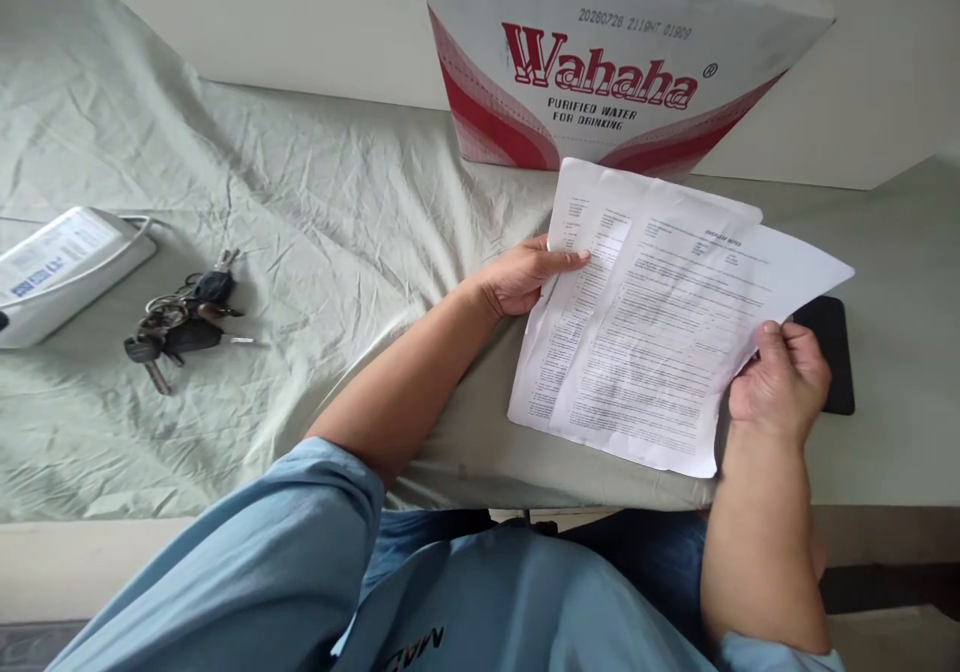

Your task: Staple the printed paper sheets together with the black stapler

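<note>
We are holding printed sheets (660, 322).
Left hand (525, 277) is pinching their nine-o'clock edge, right hand (780, 377) gripping four o'clock, possibly squaring them; next, steady alignment.

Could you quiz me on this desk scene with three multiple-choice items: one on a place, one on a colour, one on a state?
1. Where does the bunch of keys lie?
A. left of the printed sheets
B. on the carton
C. under the sheets

2. What colour is the Wahaha lettering on the carton?
A. blue
B. red
C. green

3. How are the sheets held?
A. lying untouched
B. one hand only
C. both hands

Answers: 1 A, they rest on the wrinkled cloth at left. 2 B, red print. 3 C, left hand and right hand grip opposite edges.
</note>
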Tool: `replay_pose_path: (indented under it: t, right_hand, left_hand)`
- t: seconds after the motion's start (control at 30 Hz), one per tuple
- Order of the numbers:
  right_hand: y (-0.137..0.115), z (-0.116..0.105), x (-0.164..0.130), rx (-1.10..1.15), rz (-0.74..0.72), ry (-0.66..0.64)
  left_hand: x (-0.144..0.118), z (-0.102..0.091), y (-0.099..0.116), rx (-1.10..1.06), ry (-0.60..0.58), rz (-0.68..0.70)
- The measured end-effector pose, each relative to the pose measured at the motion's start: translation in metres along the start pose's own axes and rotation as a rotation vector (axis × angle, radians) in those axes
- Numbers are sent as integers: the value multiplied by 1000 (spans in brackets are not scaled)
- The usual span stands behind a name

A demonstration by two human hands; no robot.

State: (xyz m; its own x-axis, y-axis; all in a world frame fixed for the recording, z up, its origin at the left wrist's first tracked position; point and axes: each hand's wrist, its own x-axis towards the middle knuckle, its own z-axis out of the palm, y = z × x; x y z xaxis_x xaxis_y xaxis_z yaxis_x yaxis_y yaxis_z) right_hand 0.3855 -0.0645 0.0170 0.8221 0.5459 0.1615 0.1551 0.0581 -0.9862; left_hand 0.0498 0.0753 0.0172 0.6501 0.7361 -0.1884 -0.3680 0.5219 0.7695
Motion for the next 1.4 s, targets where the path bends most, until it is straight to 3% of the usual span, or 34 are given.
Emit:
replay_pose_path:
  t: [0.13,0.3,0.6,0.77,0.93,1.1,1.4]
  right_hand:
    - [-1,3,-8,12,49,-79]
    - [-6,5,-16,6,103,-157]
    - [-17,6,-12,-36,-65,-1]
    - [-20,9,-16,-50,-102,-18]
    - [-21,12,-18,-35,-131,-45]
    - [-23,16,-21,-41,-128,-69]
    - [-21,20,-26,-21,-134,-84]
  left_hand:
    - [-1,5,0,9,-2,-13]
    - [0,4,0,13,-111,-28]
    - [1,1,0,80,-114,-43]
    - [0,8,-2,66,-87,-53]
    - [0,7,-3,85,-193,-75]
    - [-1,9,0,96,-214,-99]
    - [-2,6,-4,111,-164,-111]
